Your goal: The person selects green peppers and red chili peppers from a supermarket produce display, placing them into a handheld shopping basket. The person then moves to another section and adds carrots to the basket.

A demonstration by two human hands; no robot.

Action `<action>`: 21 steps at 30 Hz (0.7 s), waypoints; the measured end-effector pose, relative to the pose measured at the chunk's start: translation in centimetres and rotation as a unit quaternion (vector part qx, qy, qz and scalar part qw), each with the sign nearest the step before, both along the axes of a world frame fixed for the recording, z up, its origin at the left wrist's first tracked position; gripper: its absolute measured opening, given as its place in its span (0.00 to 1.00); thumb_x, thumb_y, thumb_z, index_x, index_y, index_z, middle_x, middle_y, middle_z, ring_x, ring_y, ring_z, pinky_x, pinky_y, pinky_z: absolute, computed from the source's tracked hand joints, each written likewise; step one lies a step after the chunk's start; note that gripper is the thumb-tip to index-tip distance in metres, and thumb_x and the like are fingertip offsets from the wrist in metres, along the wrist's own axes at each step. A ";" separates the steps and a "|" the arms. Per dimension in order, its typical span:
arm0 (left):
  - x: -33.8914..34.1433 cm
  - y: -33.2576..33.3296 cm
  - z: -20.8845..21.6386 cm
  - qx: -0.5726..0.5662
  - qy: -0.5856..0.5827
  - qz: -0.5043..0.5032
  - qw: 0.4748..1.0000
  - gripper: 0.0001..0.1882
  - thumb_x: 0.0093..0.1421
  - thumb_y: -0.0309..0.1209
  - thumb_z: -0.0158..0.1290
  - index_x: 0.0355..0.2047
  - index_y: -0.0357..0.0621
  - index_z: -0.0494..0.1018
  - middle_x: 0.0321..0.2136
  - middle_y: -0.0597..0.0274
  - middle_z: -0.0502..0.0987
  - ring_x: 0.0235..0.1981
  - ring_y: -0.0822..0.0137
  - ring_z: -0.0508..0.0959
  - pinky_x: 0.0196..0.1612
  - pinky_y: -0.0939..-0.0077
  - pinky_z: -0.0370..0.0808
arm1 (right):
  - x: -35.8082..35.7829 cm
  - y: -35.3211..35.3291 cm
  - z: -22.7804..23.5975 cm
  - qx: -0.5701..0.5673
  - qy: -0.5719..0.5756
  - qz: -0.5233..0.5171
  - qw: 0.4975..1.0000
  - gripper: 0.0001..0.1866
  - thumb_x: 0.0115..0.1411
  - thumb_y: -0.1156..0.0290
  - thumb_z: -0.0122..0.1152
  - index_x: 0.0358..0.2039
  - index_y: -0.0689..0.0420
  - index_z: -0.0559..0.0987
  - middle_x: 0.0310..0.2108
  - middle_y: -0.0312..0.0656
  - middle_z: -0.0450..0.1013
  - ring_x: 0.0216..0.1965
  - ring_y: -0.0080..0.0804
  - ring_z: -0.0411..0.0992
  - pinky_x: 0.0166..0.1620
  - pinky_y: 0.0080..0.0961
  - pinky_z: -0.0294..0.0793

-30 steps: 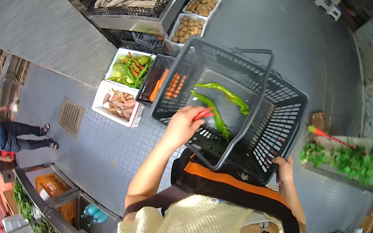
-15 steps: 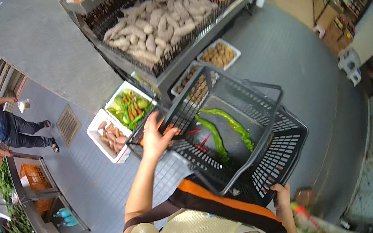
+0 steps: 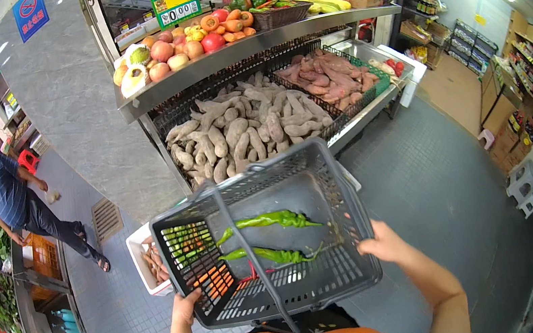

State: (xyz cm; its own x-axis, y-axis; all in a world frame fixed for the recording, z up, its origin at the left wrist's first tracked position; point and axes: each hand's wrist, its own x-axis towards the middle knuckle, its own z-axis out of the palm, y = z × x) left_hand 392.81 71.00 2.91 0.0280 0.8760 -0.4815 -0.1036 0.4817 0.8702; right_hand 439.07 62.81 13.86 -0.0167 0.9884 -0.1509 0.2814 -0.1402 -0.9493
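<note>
Across the whole frame spreads a grey tiled floor (image 3: 445,175). Next in size is a metal counter (image 3: 263,45) at upper centre, bearing a row of red, orange and yellow produce on its top level. At the left edge of the frame stands another person (image 3: 9,179) in a striped blue shirt, dark trousers and sandals. On the counter's lower level, a wide heap of brown-grey roots (image 3: 241,129) lies beside a smaller heap of reddish roots (image 3: 322,80), both in crates.

At lower centre, a dark grey plastic basket (image 3: 283,237) is held up with its open side facing the camera, and its handle (image 3: 247,251) slants across the opening. A white box (image 3: 160,289) at centre left is partly hidden behind the basket's left end.

The left hand (image 3: 185,307) has its fingers clamped on the basket's lower left corner, thumb on the near side. The right hand (image 3: 386,243) is clamped on the right end, thumb over the rim; its other fingers are mostly hidden.

Two long green peppers (image 3: 270,220) lie inside the basket, one above the other and apart. Smallest are thin red peppers (image 3: 251,272), just below the lower green one, partly covered by the handle.
</note>
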 end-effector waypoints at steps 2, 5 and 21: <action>0.4 0.2 -1.9 0.033 -0.047 0.083 0.995 0.22 0.49 0.18 0.49 0.47 0.40 0.68 0.33 0.58 0.75 0.30 0.65 0.76 0.31 0.72 0.75 | 0.1 5.8 2.5 -0.003 -0.066 0.053 0.996 0.33 0.44 0.71 0.53 0.54 0.59 0.64 0.31 0.43 0.73 0.33 0.29 0.72 0.38 0.27 0.70; 2.0 0.8 -3.2 0.008 -0.114 0.163 0.980 0.25 0.46 0.17 0.44 0.48 0.38 0.66 0.36 0.51 0.75 0.34 0.58 0.77 0.34 0.66 0.76 | 0.6 12.5 3.9 0.036 -0.141 0.109 0.983 0.30 0.45 0.70 0.53 0.53 0.59 0.64 0.33 0.46 0.75 0.34 0.35 0.74 0.39 0.31 0.71; 17.1 -9.1 -2.4 -0.099 -0.040 0.453 0.885 0.14 0.50 0.28 0.50 0.37 0.37 0.71 0.32 0.58 0.75 0.36 0.61 0.75 0.39 0.68 0.73 | 18.0 57.3 17.4 0.168 0.277 -0.096 0.941 0.19 0.54 0.67 0.58 0.44 0.61 0.68 0.35 0.46 0.70 0.32 0.34 0.72 0.37 0.29 0.76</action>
